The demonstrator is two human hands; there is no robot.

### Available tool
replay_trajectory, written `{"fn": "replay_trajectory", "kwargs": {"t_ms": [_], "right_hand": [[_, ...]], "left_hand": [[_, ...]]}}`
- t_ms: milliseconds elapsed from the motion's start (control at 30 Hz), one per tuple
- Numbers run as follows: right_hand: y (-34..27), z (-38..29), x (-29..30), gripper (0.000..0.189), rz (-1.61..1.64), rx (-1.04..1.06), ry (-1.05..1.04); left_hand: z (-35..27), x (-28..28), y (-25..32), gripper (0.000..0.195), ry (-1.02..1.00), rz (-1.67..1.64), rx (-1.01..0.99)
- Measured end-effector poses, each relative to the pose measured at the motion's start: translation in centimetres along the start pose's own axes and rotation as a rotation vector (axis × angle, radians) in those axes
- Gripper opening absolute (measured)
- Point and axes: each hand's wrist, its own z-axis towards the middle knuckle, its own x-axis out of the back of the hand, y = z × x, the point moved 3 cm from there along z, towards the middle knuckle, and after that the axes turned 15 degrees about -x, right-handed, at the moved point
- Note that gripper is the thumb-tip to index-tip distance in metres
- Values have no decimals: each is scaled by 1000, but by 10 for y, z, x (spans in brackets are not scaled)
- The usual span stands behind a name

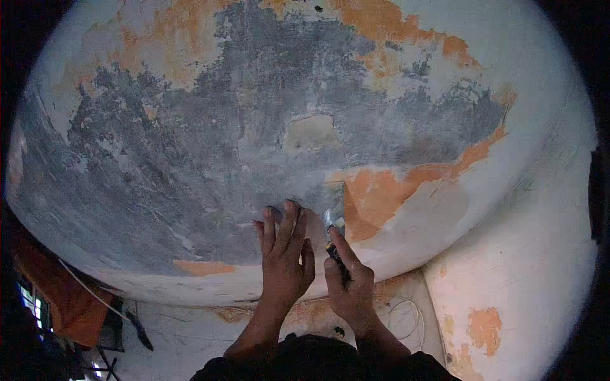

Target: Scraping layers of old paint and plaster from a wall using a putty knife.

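Observation:
Ahead of me stretches a patchy painted plaster surface (190, 143), its dark grey area mottled with white and orange. My right hand (350, 278) grips the dark handle (337, 262) of a scraper. Its broad metal blade (336, 200) lies against the plaster, along the left side of a bare orange patch (376, 195). Just left of the scraper, my left hand (286, 252) holds nothing; its fingers are spread over the grey area and appear to rest on it.
A pale rounded patch (312, 132) shows above the hands. Reddish-orange cloth (78, 314) hangs at lower left, beside a thin white cord (93, 290). Looped pale wire (421, 321) lies against a white wall (519, 285) with orange spots at lower right.

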Motion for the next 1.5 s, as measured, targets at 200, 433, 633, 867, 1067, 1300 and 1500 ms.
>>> {"fn": "replay_trajectory", "kwargs": {"t_ms": [200,433,633,867,1067,1300,1500], "right_hand": [[24,-2,-2,45,-53,54,29],[25,-1,-1,44,-64,13,-17],[14,6,5,45,15,5,-30],[26,5,4,44,-85,48,30],[45,-3,0,44,-110,89,41],[21,12,11,44,-6,134,25],[38,4,9,44,-27,127,40]], "left_hand": [[-1,-8,-2,53,-40,-8,-10],[1,-10,-3,54,27,-7,-30],[-2,-11,1,53,6,-9,-1],[-2,-9,0,54,2,-21,-6],[-13,-21,3,55,10,-26,-2],[-14,-20,4,55,-8,-10,9],[-9,-22,5,55,-9,-34,-27]]}}
